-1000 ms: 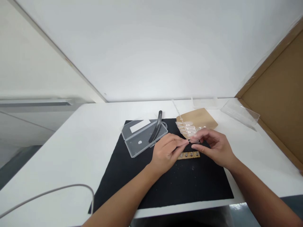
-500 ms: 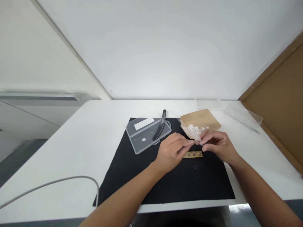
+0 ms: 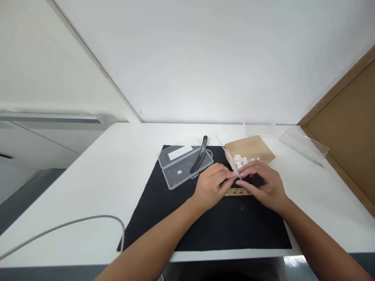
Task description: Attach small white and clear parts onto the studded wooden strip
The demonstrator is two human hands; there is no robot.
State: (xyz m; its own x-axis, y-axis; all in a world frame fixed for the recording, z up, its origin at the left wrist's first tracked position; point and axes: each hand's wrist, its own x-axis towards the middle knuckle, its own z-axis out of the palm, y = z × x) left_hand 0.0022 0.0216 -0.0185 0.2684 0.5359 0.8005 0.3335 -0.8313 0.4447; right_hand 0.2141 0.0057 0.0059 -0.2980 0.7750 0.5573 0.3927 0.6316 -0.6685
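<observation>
1. Take the point where the hands meet as the clock's centre, with 12 o'clock away from the person.
2. The clear piece (image 3: 233,162) is at that centre, raised above the mat (image 3: 205,236) and tilted, its far end towards 11 o'clock. A thin pale stem (image 3: 220,143) runs on that way and seems to belong to it.
3. The left hand (image 3: 212,185) comes in from 8 o'clock, fingertips pinched together on the piece's near end.
4. The right hand (image 3: 265,183) comes in from 4 o'clock; its finger and thumb appear to grip the same end. The exact contact is too small to make out.
5. At 6 o'clock, just below the fingers, the strip (image 3: 238,194) lies on the mat with metal studs in a row. The hands cover part of it.
6. At 1 o'clock lies the paper (image 3: 254,144), with loose white bits (image 3: 241,160) on it.
7. Between 9 and 10 o'clock the case (image 3: 174,177) lies unfolded, with the dark file (image 3: 199,155) across it.
8. Farther off on the desk (image 3: 117,175), a clear tray (image 3: 260,130) stands at 1 o'clock and a clear cover (image 3: 304,145) at 2.
9. Progress, as a judgement: the laying-out looks done, with the case unfolded and the bits out on the paper. The handling of the piece looks midway, since it is not yet put down. How much is left cannot be told.
</observation>
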